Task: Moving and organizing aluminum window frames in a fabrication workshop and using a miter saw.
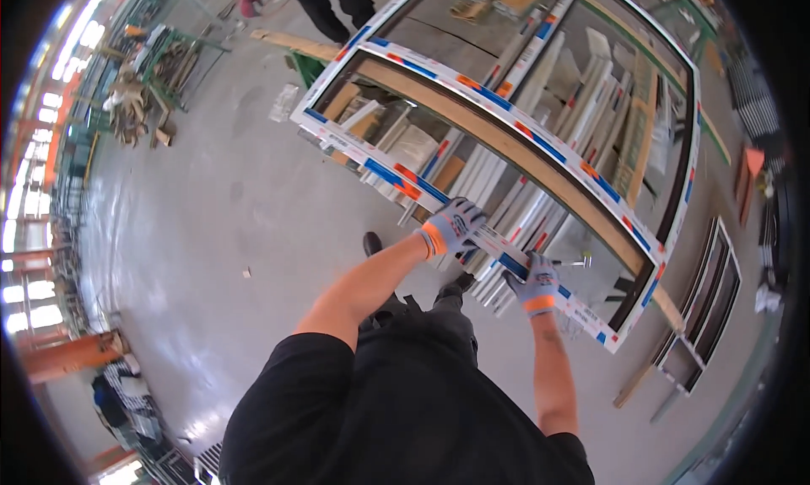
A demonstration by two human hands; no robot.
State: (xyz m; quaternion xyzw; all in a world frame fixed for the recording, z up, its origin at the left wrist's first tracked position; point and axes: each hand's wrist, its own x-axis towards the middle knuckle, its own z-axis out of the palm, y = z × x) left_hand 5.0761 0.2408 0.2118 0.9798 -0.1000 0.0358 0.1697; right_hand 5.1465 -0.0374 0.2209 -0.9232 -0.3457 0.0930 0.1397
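A large rectangular white window frame (508, 115) with dark inner edges, covered in film patterned in blue and orange, is held at its near rail and lies flat in front of the person. The rail is grasped by the fingers of the left hand (456, 222), in a grey glove with an orange cuff, bent over it near its middle. By the fingers of the gloved right hand (535, 281) the same rail is grasped farther right, with the thumb set along the near side. How firmly it is gripped cannot be told. The frame is supported from below by a long brown wooden beam (506, 143), whose left end is carried by a green metal trestle (309, 68). Through the openings, a pile of long white profiles (582, 105) is seen lower down, mixed with boards. At the left, cut lengths are held in a green metal rack (173, 67). At the right, a smaller dark-edged frame (704, 299) is seen low down. Beyond the far left corner, dark trousers (333, 4) and a red glove (249, 2) of another person are seen.
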